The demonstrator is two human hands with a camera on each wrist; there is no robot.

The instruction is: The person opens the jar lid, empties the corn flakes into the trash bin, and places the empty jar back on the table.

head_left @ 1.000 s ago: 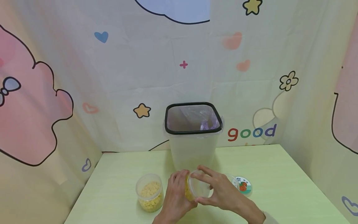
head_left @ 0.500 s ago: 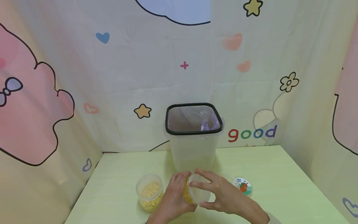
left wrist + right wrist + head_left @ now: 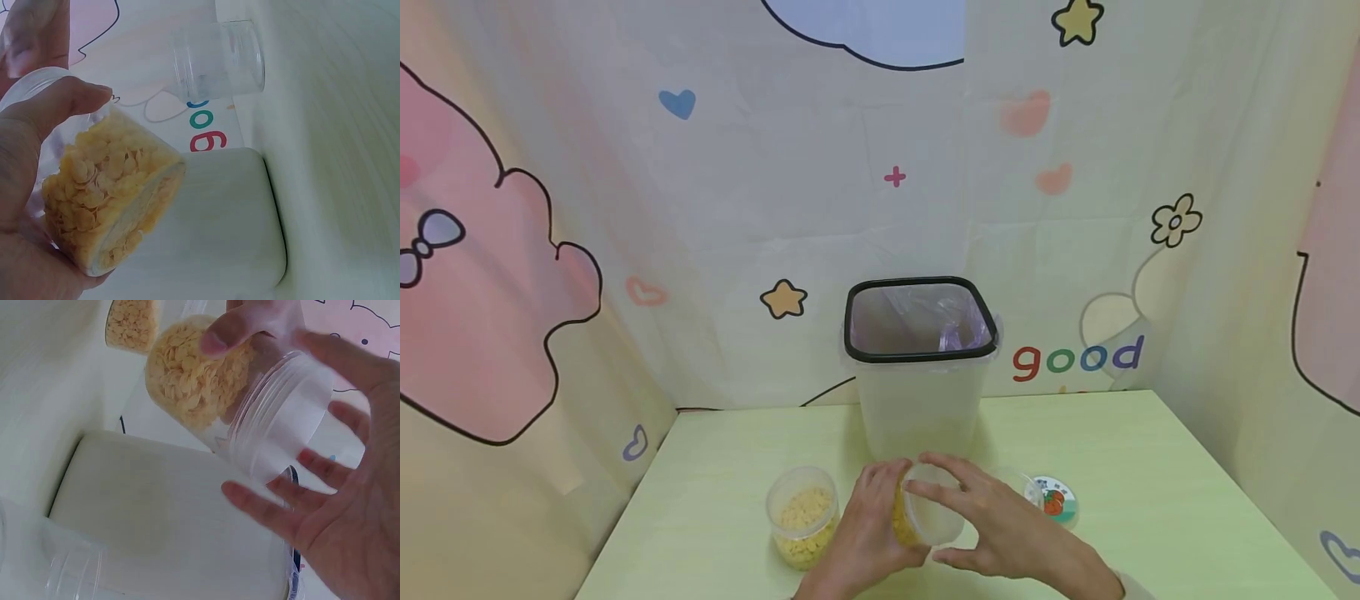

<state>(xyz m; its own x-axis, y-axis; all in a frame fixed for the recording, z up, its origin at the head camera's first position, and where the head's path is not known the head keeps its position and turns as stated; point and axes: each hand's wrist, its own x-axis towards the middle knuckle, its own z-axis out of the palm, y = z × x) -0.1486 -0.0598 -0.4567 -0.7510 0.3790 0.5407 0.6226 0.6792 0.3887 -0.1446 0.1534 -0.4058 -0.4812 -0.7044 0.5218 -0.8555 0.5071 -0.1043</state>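
Working at a pale green bench (image 3: 722,467) with faint wood grain, closed in by printed cloth (image 3: 820,167): hearts, stars, "good" in coloured letters. A whitish bin (image 3: 921,408) with a black rim and purplish liner (image 3: 952,335) stands toward the back. My jar (image 3: 115,178) is clear, partly filled with yellow flakes, tipped over just in front of the bin. Left grip (image 3: 871,518) is clamped round it; right grip (image 3: 1000,518) has its fingers apart around the frosted white lid (image 3: 304,422), can't tell if any tip touches. Another flake jar (image 3: 803,518) sits upright on the left.
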